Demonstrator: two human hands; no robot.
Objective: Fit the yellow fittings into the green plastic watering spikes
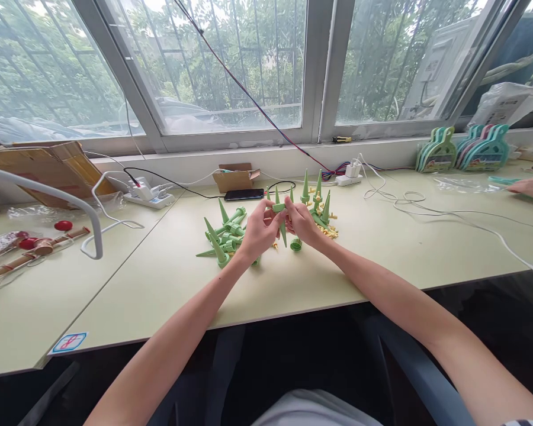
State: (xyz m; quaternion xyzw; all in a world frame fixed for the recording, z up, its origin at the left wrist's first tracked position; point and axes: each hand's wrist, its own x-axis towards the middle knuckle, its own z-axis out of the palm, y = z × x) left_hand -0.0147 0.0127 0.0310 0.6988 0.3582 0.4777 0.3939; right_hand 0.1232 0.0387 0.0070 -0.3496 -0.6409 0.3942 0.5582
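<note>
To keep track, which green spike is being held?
The green spike pinched between the left hand and right hand; others stand or lie on the table.

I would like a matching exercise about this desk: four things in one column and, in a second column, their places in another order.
Things:
1. Downward green spike
2. Phone
3. Yellow pile
4. Red balls

Places:
A. Beside the right hand
B. Far left, by wooden handles
C. Held in the left hand and right hand
D. In front of the small box

Pairs: 1-C; 2-D; 3-A; 4-B
</note>
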